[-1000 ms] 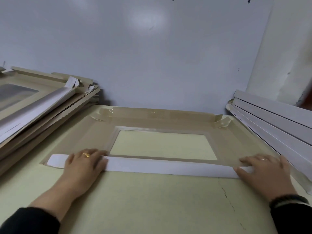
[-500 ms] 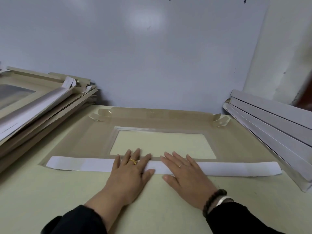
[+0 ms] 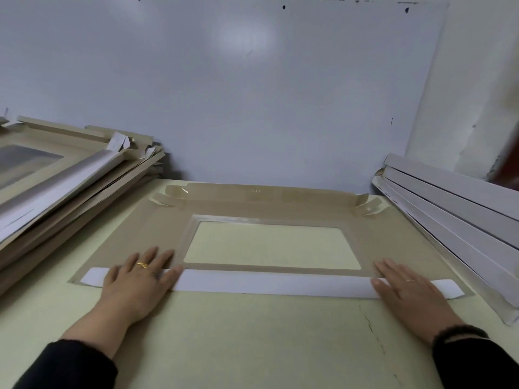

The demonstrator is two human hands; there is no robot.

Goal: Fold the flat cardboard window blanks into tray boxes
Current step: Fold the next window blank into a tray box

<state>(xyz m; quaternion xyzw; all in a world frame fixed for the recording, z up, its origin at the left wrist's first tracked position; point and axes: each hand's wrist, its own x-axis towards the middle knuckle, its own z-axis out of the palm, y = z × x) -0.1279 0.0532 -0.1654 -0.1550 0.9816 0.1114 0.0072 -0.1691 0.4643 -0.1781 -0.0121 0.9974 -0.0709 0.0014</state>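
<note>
In the head view, a flat cardboard window blank (image 3: 134,234) of brown colour lies on a pale green table (image 3: 252,338), with its far edge close to the grey-white wall panel (image 3: 252,94). In the middle of the blank there is a rectangular window (image 3: 272,245), covered with clear film, and the table colour shows through it. The near flap (image 3: 269,286) of the blank is folded over toward the window, so its white underside faces up as a long strip along the near edge. The left hand (image 3: 137,284) lies flat on the left part of this strip, with the fingers straight and a little spread, and it presses the flap down; a gold ring (image 3: 141,265) is on one finger. The right hand (image 3: 407,289) lies flat on the right part of the strip in the same way, fingers straight and close together, with a thin ring on one finger and a dark bracelet (image 3: 460,334) at the wrist. Both sleeves are black. The two hands are well apart, near the two ends of the flap. At the far corners of the blank, small tabs (image 3: 368,207) stand up a little. On the left side a stack of folded trays (image 3: 64,175) leans, brown and white. On the right side a pile of white flat blanks (image 3: 455,217) rests tilted, just beside the blank.
</note>
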